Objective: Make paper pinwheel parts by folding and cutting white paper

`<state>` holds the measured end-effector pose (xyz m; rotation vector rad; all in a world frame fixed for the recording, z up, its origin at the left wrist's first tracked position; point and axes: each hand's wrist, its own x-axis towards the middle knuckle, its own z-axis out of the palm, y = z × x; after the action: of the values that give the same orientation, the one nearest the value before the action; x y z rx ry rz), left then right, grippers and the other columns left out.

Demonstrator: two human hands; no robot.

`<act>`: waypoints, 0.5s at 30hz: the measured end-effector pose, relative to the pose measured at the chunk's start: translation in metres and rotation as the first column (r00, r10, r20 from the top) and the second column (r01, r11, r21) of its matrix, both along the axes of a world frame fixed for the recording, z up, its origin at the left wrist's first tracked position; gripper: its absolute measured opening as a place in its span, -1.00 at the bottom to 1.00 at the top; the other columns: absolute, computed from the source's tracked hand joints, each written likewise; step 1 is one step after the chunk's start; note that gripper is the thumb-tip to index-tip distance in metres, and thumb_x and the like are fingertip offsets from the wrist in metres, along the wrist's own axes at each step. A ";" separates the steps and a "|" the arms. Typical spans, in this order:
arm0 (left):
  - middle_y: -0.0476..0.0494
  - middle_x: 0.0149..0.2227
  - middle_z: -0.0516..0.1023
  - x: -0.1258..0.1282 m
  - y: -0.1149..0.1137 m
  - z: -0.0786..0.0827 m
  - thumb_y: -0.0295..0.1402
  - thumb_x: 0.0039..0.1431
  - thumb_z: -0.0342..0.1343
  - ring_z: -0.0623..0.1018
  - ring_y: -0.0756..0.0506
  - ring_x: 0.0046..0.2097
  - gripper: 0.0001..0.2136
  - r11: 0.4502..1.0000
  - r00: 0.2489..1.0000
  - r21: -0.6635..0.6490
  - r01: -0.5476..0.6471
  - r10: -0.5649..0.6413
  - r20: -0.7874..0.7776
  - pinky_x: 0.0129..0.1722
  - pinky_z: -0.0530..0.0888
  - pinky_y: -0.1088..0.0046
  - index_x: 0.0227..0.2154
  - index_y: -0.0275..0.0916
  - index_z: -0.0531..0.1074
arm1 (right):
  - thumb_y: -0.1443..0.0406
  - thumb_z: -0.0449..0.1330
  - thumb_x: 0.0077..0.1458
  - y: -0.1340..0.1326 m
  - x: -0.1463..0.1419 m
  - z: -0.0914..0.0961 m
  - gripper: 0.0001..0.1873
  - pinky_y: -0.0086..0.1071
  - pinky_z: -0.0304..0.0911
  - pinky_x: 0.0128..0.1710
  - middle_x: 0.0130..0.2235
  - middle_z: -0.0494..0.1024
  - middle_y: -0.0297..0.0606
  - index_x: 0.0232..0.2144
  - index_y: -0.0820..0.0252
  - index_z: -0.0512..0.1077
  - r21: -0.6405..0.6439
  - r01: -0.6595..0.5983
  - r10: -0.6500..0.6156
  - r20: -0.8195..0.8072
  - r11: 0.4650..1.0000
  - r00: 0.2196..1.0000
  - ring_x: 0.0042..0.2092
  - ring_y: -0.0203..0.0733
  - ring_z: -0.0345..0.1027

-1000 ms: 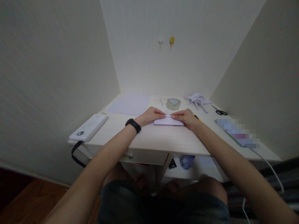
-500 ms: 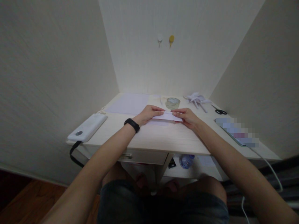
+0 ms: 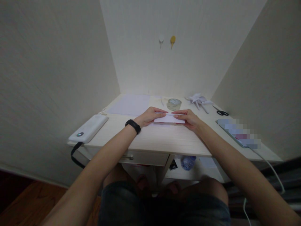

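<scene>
A small folded white paper (image 3: 168, 119) sits on the light wooden desk (image 3: 160, 138), held at both ends. My left hand (image 3: 150, 115), with a black band on its wrist, pinches the paper's left end. My right hand (image 3: 188, 118) pinches the right end, fingers curled along the top edge. The paper looks slightly lifted off the desk at its far edge.
A flat white sheet (image 3: 130, 104) lies at the back left, a tape roll (image 3: 174, 104) just behind the hands, folded paper shapes (image 3: 197, 100) and black scissors (image 3: 220, 111) at the back right. A white power bank (image 3: 88, 128) lies on the left edge, a blurred tablet (image 3: 238, 133) on the right.
The paper lay flat under both hands a second ago. It has since been folded narrower and shifted a little farther from me, both hands moving with it.
</scene>
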<state>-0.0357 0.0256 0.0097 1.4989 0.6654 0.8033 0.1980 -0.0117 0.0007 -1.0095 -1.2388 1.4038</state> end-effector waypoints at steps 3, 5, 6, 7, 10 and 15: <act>-0.27 -0.23 0.67 -0.001 0.002 0.000 -0.39 -0.03 0.40 0.53 -0.01 -0.33 -0.70 1.000 1.000 -0.003 0.016 -0.016 -0.013 -0.24 0.43 0.43 -0.19 -0.36 0.63 | 0.35 0.51 -0.31 0.000 0.001 0.001 -0.63 -0.36 0.46 -0.41 -0.32 0.66 -0.17 -0.31 0.26 0.65 -0.013 -0.030 0.030 -0.020 0.999 0.999 -0.38 -0.23 0.46; -0.28 -0.22 0.66 -0.001 0.003 0.000 -0.41 -0.02 0.40 0.54 -0.01 -0.32 -0.69 1.000 1.000 -0.002 0.006 -0.006 -0.009 -0.23 0.44 0.42 -0.17 -0.36 0.62 | 0.39 0.50 -0.29 0.000 0.002 0.001 -0.63 -0.37 0.49 -0.40 -0.30 0.66 -0.18 -0.29 0.26 0.65 -0.019 -0.026 0.026 -0.046 0.999 0.999 -0.36 -0.23 0.48; -0.28 -0.21 0.66 -0.001 0.003 0.000 -0.41 -0.02 0.40 0.54 -0.01 -0.31 -0.69 1.000 1.000 -0.007 -0.002 0.002 -0.004 -0.22 0.45 0.41 -0.16 -0.36 0.62 | 0.40 0.48 -0.27 0.001 0.002 0.001 -0.63 -0.38 0.50 -0.39 -0.30 0.66 -0.18 -0.28 0.25 0.65 -0.020 -0.022 0.020 -0.059 1.000 0.998 -0.35 -0.23 0.48; -0.28 -0.20 0.66 -0.001 0.003 0.000 -0.43 -0.01 0.39 0.54 -0.01 -0.31 -0.70 1.000 1.000 -0.015 -0.010 0.010 0.000 -0.21 0.46 0.41 -0.16 -0.35 0.62 | 0.42 0.47 -0.25 0.001 0.002 0.001 -0.64 -0.39 0.51 -0.38 -0.29 0.66 -0.19 -0.28 0.23 0.65 -0.020 -0.018 0.017 -0.070 1.000 0.997 -0.34 -0.23 0.49; -0.29 -0.20 0.66 -0.001 0.002 0.000 -0.48 0.03 0.36 0.55 -0.01 -0.31 -0.72 0.998 1.000 -0.059 -0.018 0.019 0.015 -0.19 0.49 0.39 -0.14 -0.35 0.61 | 0.45 0.44 -0.21 0.003 0.003 0.000 -0.68 -0.38 0.53 -0.38 -0.30 0.66 -0.20 -0.29 0.21 0.65 -0.011 -0.024 0.023 -0.089 1.000 0.996 -0.33 -0.22 0.50; -0.31 -0.10 0.64 0.001 -0.001 0.002 -0.54 0.12 0.26 0.59 -0.04 -0.25 -0.74 0.985 0.994 -0.167 0.041 -0.023 0.110 -0.12 0.56 0.32 -0.10 -0.33 0.60 | 0.46 0.40 -0.18 0.003 0.003 0.000 -0.71 -0.33 0.56 -0.36 -0.28 0.66 -0.16 -0.30 0.22 0.64 -0.005 0.001 -0.002 -0.113 1.000 0.994 -0.32 -0.18 0.51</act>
<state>-0.0351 0.0249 0.0114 1.3008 0.6118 0.7772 0.2007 -0.0091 0.0005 -0.9206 -1.1516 1.4433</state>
